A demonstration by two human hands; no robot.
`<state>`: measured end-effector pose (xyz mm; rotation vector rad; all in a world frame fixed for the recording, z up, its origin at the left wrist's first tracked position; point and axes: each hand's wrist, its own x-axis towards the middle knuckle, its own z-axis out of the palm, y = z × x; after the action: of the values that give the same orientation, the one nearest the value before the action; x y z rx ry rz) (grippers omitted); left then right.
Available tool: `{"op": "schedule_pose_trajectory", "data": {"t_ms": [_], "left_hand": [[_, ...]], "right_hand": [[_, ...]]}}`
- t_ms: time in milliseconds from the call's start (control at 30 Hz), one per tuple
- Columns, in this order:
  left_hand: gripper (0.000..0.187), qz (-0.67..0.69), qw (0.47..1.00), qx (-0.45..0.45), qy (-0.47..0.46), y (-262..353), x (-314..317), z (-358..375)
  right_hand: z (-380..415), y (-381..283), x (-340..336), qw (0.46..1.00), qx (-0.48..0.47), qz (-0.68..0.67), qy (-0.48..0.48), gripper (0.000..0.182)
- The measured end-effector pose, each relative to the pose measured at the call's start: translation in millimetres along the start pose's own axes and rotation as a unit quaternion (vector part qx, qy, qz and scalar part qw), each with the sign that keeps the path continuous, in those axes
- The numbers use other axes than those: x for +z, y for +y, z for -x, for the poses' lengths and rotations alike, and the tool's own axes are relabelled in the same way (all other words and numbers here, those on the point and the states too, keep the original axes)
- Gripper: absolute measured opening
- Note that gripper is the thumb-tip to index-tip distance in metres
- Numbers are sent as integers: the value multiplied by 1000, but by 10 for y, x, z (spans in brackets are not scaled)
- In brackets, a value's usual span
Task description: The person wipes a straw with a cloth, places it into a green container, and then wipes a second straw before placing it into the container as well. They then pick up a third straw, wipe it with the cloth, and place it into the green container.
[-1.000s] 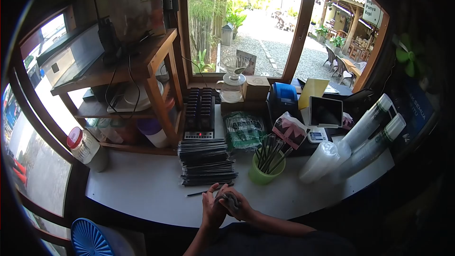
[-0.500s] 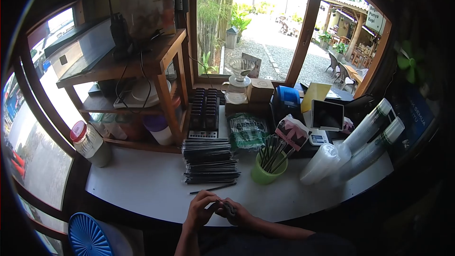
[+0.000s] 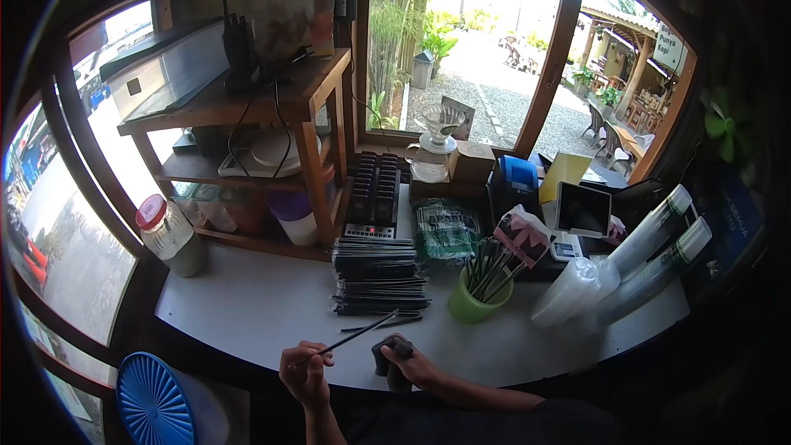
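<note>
Near the front edge of the white counter (image 3: 247, 313), my left hand (image 3: 307, 371) pinches one end of a thin black straw (image 3: 362, 332), which slants up to the right. My right hand (image 3: 412, 364) is closed around a dark grey cloth-like item (image 3: 394, 369) that hangs below the fingers. The hands are apart. Beyond them lies a stack of wrapped black straws (image 3: 375, 276), with a loose straw (image 3: 395, 323) in front of it. To its right, a green cup (image 3: 474, 303) holds several dark straws upright.
At the left are a wooden shelf (image 3: 317, 165) and a jar with a red lid (image 3: 171, 239). Stacked plastic cups (image 3: 564, 292) lie at the right, near a tablet (image 3: 583, 208). A blue lid (image 3: 155, 400) is at the lower left.
My hands have moved apart, my left hand to the left, and a straw now shows clearly in it. The camera view has shifted slightly, so the counter items appear farther right.
</note>
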<state>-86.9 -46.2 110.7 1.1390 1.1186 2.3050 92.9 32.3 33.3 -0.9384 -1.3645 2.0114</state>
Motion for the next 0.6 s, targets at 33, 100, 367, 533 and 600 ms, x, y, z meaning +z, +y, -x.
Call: {"op": "schedule_pose_trajectory", "data": {"t_ms": [33, 100, 367, 533, 600], "left_hand": [[24, 9, 999, -45, -13, -58, 6, 47], [17, 28, 990, -132, -41, -188, 69, 186], [27, -95, 930, -297, -193, -667, 338, 651], [34, -162, 937, -217, -221, -646, 691, 565], [34, -185, 899, -280, -280, -887, 607, 617]], "right_hand": [[39, -126, 16, 998, 39, -56, -2, 31], [83, -357, 22, 980, 112, -166, -8, 34], [-19, -651, -139, 956, -262, -127, -24, 30], [71, -418, -238, 980, -188, -19, 55, 25], [7, -443, -381, 974, -200, -31, 98, 27]]}}
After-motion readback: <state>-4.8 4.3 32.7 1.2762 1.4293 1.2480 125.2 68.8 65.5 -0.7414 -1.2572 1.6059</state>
